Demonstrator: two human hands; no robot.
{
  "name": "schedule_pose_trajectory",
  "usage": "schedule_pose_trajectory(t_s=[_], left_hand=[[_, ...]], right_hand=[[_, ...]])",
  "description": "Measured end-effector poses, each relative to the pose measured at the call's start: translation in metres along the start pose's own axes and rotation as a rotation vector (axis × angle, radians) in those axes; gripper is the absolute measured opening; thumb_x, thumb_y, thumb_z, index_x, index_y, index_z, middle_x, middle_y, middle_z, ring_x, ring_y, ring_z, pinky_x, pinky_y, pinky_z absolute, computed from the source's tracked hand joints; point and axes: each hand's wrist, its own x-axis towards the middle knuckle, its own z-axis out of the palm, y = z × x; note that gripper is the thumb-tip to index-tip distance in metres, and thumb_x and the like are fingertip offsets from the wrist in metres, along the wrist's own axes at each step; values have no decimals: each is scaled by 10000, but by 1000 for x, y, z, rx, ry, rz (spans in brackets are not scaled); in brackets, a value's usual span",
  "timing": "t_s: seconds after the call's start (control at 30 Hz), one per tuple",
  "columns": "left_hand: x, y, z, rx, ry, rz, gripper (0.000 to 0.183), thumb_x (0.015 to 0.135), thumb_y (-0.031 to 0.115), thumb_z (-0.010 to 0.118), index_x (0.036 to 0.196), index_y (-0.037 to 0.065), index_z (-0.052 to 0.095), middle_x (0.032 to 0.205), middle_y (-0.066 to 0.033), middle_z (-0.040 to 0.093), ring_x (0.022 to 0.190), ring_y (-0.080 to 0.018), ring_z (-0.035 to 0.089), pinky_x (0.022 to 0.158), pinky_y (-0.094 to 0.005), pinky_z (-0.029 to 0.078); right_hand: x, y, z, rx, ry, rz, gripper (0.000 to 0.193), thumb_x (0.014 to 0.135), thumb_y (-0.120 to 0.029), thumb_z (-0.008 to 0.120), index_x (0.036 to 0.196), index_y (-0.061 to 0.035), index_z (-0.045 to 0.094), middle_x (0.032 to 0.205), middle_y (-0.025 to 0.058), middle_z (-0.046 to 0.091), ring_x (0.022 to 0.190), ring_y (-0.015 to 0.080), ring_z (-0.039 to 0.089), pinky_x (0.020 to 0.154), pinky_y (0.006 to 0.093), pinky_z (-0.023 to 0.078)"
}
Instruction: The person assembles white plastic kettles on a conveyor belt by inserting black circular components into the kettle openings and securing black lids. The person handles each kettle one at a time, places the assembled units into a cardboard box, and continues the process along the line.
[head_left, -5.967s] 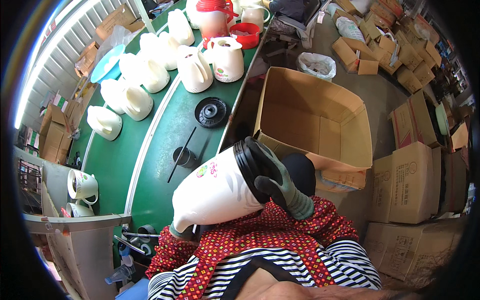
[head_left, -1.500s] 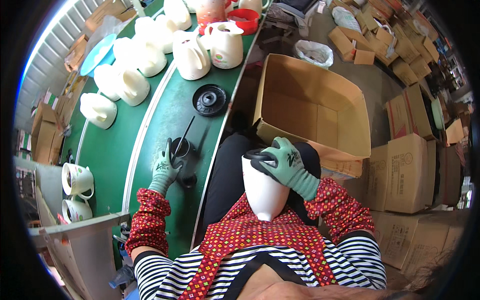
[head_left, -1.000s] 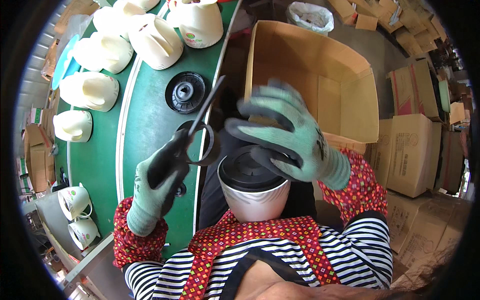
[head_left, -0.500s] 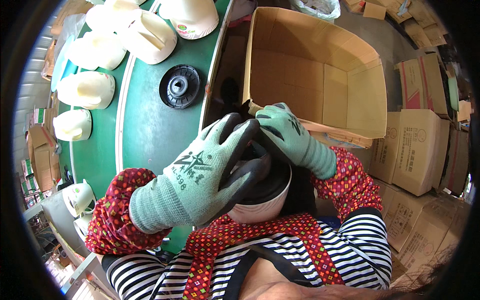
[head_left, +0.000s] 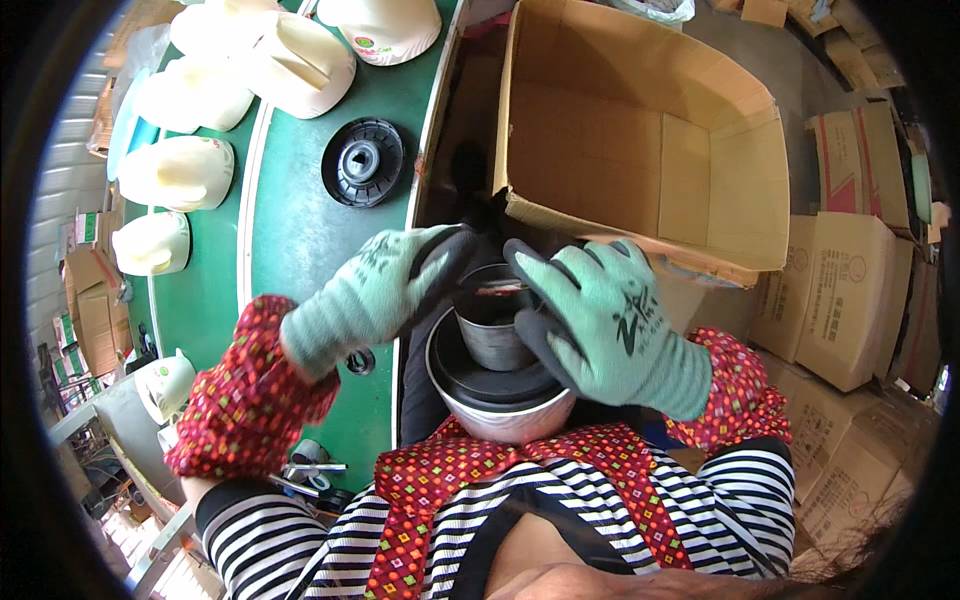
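Note:
In my lap a white pot-like body stands upright, with a black ring at its top. A grey metal cup sits upright in the middle of the ring, its inside mostly in shadow. My gloved right hand grips the cup's right side, thumb low on the wall and forefinger at the rim. On the left, my gloved left hand has its dark fingertips pressed together beside the rim; what they hold, if anything, is hidden.
A black ribbed round part lies on the green worktable, beside several white plastic housings. An open cardboard box stands ahead to the right. Closed cartons are stacked at far right. Small metal parts lie near my left elbow.
My hands have moved apart from close together over the pot, uncovering the metal cup. The left hand has shifted left, the right hand down and nearer.

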Motion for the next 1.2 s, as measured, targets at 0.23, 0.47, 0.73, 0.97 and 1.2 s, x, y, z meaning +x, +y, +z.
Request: schedule_pose_trajectory(t_s=[0.23,0.47,0.73,0.97,1.2], left_hand=[[64,-111,48,134,340,569,322,1023,228,622,1264,23,683,1177,-177,698,1070,-345,657,956,-423,509],[33,-117,38,260,534,598,327,945,138,715,1209,-47,658,1085,-181,683,914,-296,665,807,-404,524],[-118,-148,57,-220,930,-115,439,1032,361,647,772,14,720,607,-37,617,576,-82,532,549,-301,444],[-183,-216,125,22,1074,-642,175,916,217,741,935,42,745,846,-87,740,738,-211,704,694,-359,539],[-220,-96,95,-110,830,214,961,734,338,916,1523,84,429,1591,-242,337,1499,-410,322,1208,-505,331]], right_hand=[[13,-53,-23,-320,-210,-33,662,955,-441,556,1321,109,583,958,226,627,821,293,582,738,459,427],[17,-65,-18,-309,-163,-48,694,860,-442,697,1373,11,581,1167,203,600,1020,350,571,949,528,416],[-37,-32,22,315,55,-163,732,686,-381,889,1292,-46,650,1307,189,613,1243,400,569,1098,532,417],[-15,-52,31,458,283,-157,403,737,-232,889,1006,0,697,974,132,656,921,285,649,809,366,524],[47,-39,48,1109,507,323,337,1071,-331,594,1064,-13,706,984,62,732,890,122,659,839,291,539]])
